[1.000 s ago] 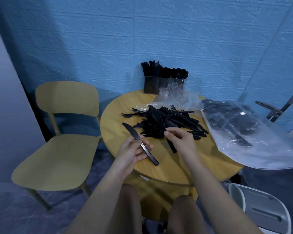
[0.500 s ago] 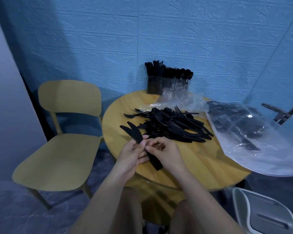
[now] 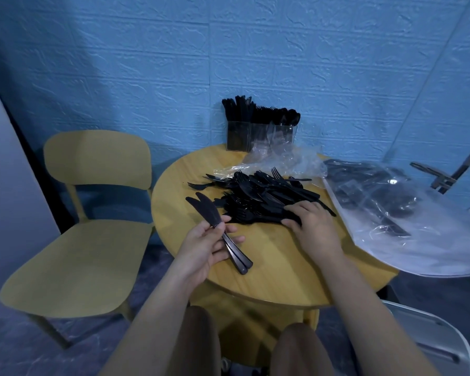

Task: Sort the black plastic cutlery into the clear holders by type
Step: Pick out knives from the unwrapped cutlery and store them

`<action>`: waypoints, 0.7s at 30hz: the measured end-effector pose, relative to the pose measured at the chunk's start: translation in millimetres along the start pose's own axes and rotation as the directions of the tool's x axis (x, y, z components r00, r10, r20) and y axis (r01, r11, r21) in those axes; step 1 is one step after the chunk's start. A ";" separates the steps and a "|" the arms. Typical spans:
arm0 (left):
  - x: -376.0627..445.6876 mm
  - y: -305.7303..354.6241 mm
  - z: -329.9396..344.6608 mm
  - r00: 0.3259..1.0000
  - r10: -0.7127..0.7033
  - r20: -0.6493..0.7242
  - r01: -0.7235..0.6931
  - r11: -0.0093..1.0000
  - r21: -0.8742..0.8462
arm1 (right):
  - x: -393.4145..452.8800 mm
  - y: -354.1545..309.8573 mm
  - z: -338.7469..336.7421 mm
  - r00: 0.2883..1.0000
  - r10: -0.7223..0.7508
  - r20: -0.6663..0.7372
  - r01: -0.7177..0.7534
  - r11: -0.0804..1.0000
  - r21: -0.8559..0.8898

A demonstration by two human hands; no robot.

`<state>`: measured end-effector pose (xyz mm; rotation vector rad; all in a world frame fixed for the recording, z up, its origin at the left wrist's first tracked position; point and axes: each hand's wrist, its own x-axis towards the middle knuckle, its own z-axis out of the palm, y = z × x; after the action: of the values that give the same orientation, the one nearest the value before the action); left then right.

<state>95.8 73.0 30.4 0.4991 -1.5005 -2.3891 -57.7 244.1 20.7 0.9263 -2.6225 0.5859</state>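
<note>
Left hand fingers curled around 2 black knives, blades pointing up-left, handles over table edge. Right hand palm down on near side of cutlery pile, fingertips bent onto pieces; real grip cannot tell. Clear holders at far edge of round wooden table, already holding cutlery. Plastic bag at right. Yellow chair left, blue wall behind.

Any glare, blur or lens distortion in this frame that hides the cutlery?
Head view: dim, bluish light; wide-angle lens bows the wall lines. A glare spot on the clear plastic bag veils its contents. The cutlery pile merges into black; the knives in the left hand stay distinct.
</note>
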 end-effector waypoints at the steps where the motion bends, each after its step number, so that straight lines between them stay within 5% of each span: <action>1: 1.9 1.0 1.6 1.000 -0.004 0.006 0.004 1.000 0.001 | -0.3 -1.6 1.0 0.999 -0.014 -0.031 0.015 1.000 0.014; 7: 17.7 1.7 9.3 0.998 0.051 0.034 -0.052 0.998 0.026 | -2.9 -0.1 2.7 0.962 -0.099 -0.255 0.116 0.992 0.052; 15: 17.6 -0.4 9.1 0.993 0.091 0.073 -0.086 0.993 -0.076 | -7.4 -6.1 -23.7 0.771 0.311 -0.556 0.091 0.810 0.579; 17: 16.7 -1.0 8.9 0.992 0.101 0.082 -0.095 0.993 -0.074 | -8.0 -19.7 -32.9 0.787 0.375 -0.489 0.110 0.696 0.710; 21: 14.7 -2.0 8.8 0.989 0.116 0.095 -0.109 0.991 -0.075 | -1.7 -61.0 -39.1 0.939 0.340 -0.055 -0.080 0.372 0.925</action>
<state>78.7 75.0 30.0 0.2763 -1.4386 -2.3993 -11.4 220.1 71.0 0.6295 -2.0365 2.2286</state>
